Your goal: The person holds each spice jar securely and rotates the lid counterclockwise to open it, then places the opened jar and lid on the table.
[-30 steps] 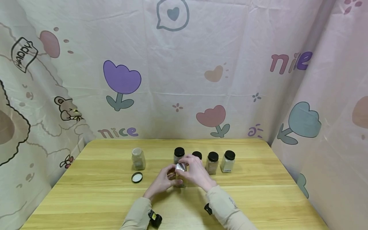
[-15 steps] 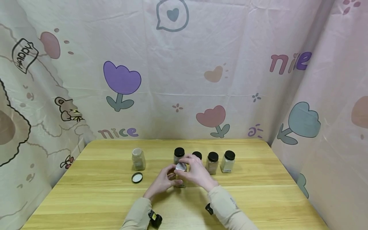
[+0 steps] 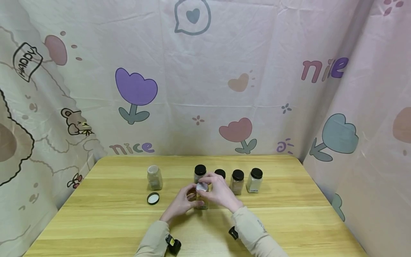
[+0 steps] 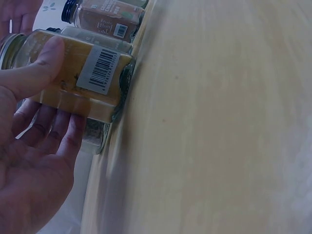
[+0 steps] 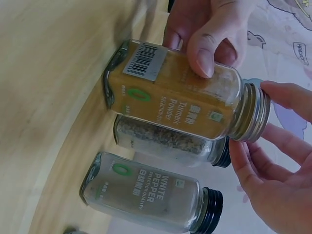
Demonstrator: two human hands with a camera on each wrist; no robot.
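In the head view my left hand [image 3: 183, 204] holds an upright glass jar [image 3: 203, 204] low on its body, at the middle of the table. The right wrist view reads "Turmeric Powder" on this jar [image 5: 168, 105], which has yellow-brown powder inside. My right hand [image 3: 219, 192] has its thumb and fingers on opposite sides of the silver lid [image 3: 202, 186] at the top. Seen from the left wrist, my left thumb lies across the jar [image 4: 100, 68] near its barcode, fingers on the other side. The silver lid [image 5: 253, 112] sits on the jar's neck.
Behind the hands stand black-lidded spice jars: one [image 3: 200, 171], a partly hidden one [image 3: 220, 172], a brown one [image 3: 237, 185] and a pale one [image 3: 254, 182]. To the left is a jar with a whitish top [image 3: 155, 179], a black-rimmed lid [image 3: 153, 198] before it.
Both hands stay at the jar with almost no shift. The silver lid's top shows a different sheen, from a streaked glint to a plainer grey. Other jars have not moved.
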